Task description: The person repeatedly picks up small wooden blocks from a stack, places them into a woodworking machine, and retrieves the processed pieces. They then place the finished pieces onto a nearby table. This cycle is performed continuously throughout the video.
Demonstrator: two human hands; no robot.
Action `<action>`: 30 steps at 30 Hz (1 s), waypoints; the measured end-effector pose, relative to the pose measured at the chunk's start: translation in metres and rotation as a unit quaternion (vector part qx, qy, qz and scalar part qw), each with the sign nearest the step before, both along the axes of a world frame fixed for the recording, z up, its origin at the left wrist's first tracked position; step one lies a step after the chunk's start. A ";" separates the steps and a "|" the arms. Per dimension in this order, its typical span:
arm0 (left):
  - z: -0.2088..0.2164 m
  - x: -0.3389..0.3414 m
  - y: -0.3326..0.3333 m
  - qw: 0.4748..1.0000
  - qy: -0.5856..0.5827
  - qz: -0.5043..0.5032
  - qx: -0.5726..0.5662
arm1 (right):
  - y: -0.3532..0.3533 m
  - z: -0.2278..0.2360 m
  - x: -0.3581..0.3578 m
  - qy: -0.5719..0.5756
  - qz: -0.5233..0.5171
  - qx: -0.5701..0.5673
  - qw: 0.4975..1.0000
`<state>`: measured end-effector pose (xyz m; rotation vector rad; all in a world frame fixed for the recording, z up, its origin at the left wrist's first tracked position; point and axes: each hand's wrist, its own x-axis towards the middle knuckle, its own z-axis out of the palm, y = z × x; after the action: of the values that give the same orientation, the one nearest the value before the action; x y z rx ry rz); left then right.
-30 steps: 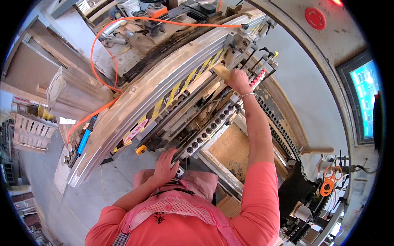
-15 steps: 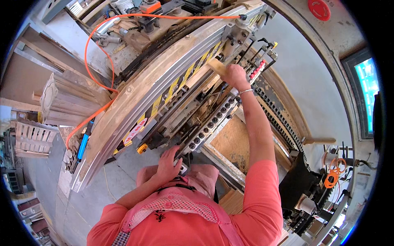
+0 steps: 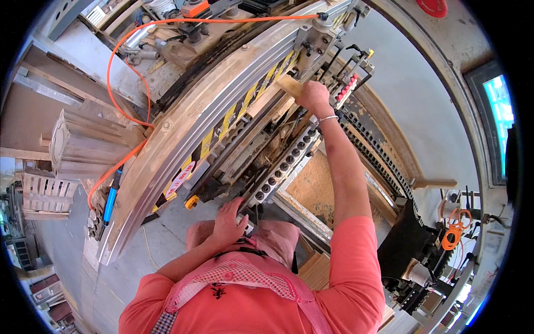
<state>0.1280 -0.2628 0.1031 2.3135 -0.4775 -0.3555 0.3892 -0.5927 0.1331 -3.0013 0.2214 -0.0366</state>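
My right hand (image 3: 314, 99) reaches far out over the woodworking machine, closed around a flat tan brush-like piece (image 3: 289, 86). The grip hides most of its handle side. Its free end lies over the far end of a pale wooden strip (image 3: 266, 104), beside a rail with yellow-and-black striped tape (image 3: 245, 104). Close to my body, my left hand (image 3: 228, 222) rests with fingers stretched out at the near end of a bar with a row of black round knobs (image 3: 283, 166). It holds nothing.
An orange air hose (image 3: 114, 89) loops over the machine's left side, above a blue tube fitting (image 3: 111, 200). Under my right arm lies a sawdust-covered panel (image 3: 311, 189). Black drag chain (image 3: 371, 147) runs to the right. A screen (image 3: 497, 122) stands at far right.
My right hand has shifted slightly left and nearer with the tan piece, still closed on it. My left hand stays in place. The view has tilted a little.
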 end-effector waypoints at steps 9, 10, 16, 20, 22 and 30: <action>-0.005 -0.003 0.001 1.000 -0.008 0.010 -0.024 | -0.001 -0.007 -0.002 0.000 -0.022 -0.011 1.000; -0.004 -0.002 0.000 1.000 0.002 0.006 -0.018 | 0.000 -0.006 0.000 0.002 -0.025 -0.008 1.000; -0.002 -0.001 -0.002 1.000 0.012 -0.002 -0.002 | 0.001 -0.005 -0.001 -0.029 -0.003 -0.001 1.000; 0.002 0.002 -0.005 1.000 0.023 -0.006 0.009 | 0.004 -0.007 0.003 -0.014 -0.021 -0.001 1.000; 0.000 0.002 -0.005 1.000 0.016 -0.006 -0.004 | 0.005 -0.005 0.003 -0.012 -0.017 -0.001 1.000; 0.005 0.002 -0.009 1.000 0.013 0.001 0.018 | 0.005 -0.007 0.001 -0.021 -0.003 -0.002 1.000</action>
<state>0.1304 -0.2717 0.1084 2.3411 -0.4606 -0.3960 0.3898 -0.5876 0.1259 -2.9998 0.2267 -0.1004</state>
